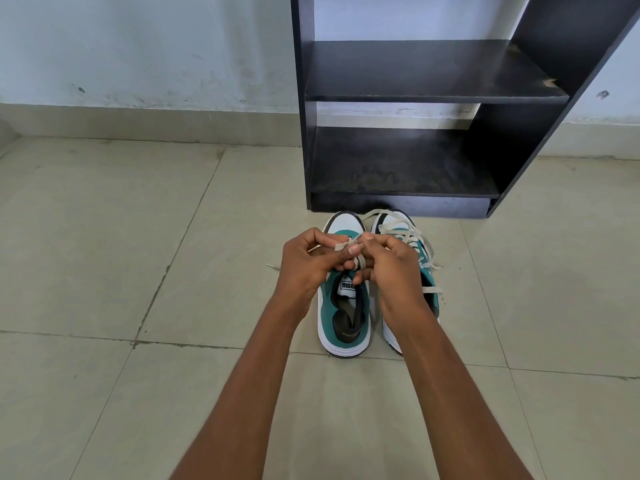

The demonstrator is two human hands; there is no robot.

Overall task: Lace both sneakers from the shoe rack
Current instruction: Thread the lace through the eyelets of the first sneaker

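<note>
Two teal and white sneakers stand side by side on the floor, toes toward the rack. Over the left sneaker my left hand and my right hand meet, both pinching its cream lace above the tongue. One lace end trails out on the floor to the left. The right sneaker is partly hidden by my right wrist; its loose cream lace lies looped over the toe and side.
A black shoe rack with two bare shelves stands just behind the sneakers against a pale wall. Beige floor tiles spread to the left and toward me.
</note>
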